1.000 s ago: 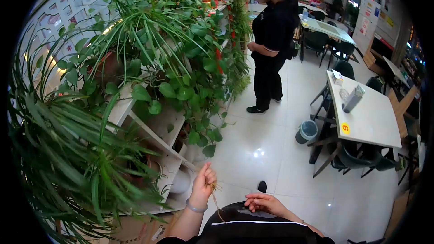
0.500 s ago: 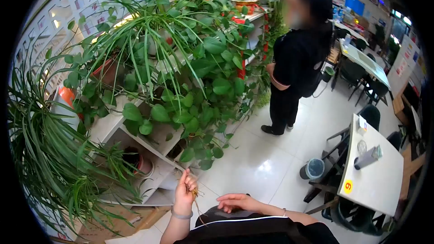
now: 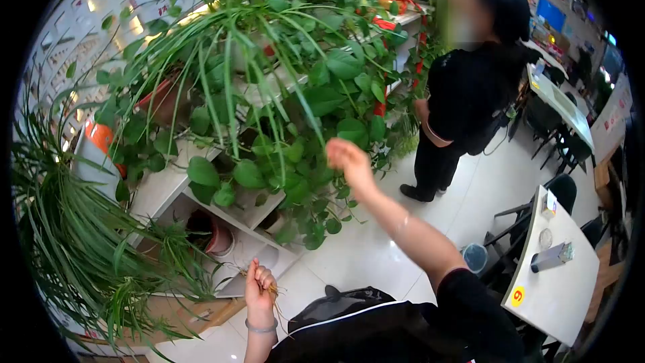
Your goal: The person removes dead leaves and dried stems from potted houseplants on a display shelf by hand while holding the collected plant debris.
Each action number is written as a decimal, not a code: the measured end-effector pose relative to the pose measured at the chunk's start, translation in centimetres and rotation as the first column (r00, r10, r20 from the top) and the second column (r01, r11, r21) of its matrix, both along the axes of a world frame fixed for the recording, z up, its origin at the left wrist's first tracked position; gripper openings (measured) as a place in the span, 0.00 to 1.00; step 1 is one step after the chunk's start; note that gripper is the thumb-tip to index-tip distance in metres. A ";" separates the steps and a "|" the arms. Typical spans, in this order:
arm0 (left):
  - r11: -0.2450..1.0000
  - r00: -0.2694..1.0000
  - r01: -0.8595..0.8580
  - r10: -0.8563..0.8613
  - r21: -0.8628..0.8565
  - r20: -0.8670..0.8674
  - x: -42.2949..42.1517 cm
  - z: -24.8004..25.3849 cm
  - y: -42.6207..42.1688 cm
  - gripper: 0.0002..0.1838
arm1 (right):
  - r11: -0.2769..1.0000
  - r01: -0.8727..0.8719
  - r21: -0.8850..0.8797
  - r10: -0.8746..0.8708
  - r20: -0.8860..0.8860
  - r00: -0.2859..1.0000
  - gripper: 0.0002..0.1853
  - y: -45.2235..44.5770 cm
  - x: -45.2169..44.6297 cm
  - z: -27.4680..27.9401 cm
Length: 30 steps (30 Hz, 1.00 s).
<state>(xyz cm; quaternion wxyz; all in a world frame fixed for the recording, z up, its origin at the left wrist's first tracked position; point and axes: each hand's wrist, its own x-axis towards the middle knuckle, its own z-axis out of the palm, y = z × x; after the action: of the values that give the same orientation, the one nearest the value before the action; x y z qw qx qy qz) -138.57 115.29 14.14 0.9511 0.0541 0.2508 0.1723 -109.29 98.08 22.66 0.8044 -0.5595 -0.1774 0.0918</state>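
Note:
My left hand (image 3: 259,288) is closed around a small bunch of dry, yellow-brown leaves (image 3: 277,299), whose thin ends dangle below the fist. It is low, in front of the shelf. My right hand (image 3: 351,165) reaches out at the front of the foliage, its fingers pinched together where the tip of a long spider plant leaf (image 3: 310,115) meets them. The fingertips are slightly blurred. Arching narrow leaves of the spider plant (image 3: 232,27) hang over the broad heart-shaped leaves of a trailing pothos (image 3: 326,101).
A white shelf unit (image 3: 171,185) carries the plants, with a pot (image 3: 218,238) inside. Another long-leaved plant (image 3: 60,228) fills the left side. A person in black (image 3: 470,94) stands beyond, arm raised. At right are a table (image 3: 557,296), chairs and a bin (image 3: 474,257).
My right hand has risen from my lap to the hanging leaves and its fingers have closed. My left hand has shifted slightly left and down, keeping the dry leaves.

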 end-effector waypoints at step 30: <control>0.949 0.961 -0.267 0.275 -0.167 0.027 2.2 -2.9 -1.8 0.08 | 0.908 -0.250 0.337 0.392 -0.466 0.793 0.14 5.2 17.7 -0.8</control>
<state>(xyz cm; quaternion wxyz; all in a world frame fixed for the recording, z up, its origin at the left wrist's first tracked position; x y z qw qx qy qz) -136.38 113.49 11.26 0.9255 -0.0625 0.2452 0.2817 -91.60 103.26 21.81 0.8599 -0.3647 -0.0550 0.3529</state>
